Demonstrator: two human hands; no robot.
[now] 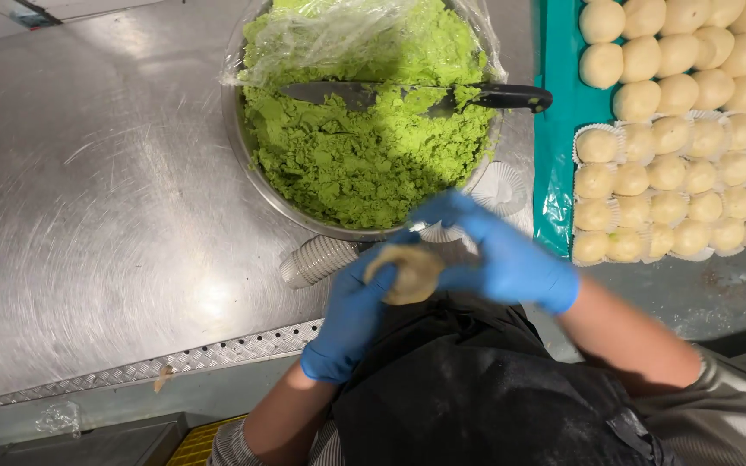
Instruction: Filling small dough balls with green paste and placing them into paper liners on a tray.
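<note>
Two hands in blue gloves work together just in front of the person's black apron (pixel 477 388), at the near edge of the steel tabletop (pixel 88 216). The left hand (pixel 351 315) is cupped and closed under one pale dough piece (pixel 409 272), holding it from below. The right hand (pixel 498 255) is half closed over the same piece, its fingers touching the top and side; it is blurred, so the exact grip is not clear. Just beyond the hands stands one metal bowl (pixel 243 164) full of green filling (pixel 364 147), with one black-handled knife (pixel 416 95) lying across it and clear plastic film (pixel 321 34) folded back on the far rim. One stack of paper cups (pixel 317 259) lies beside the bowl. On the right, one teal tray (pixel 563 112) carries many pale dough balls (pixel 675 129), too many to count surely.
</note>
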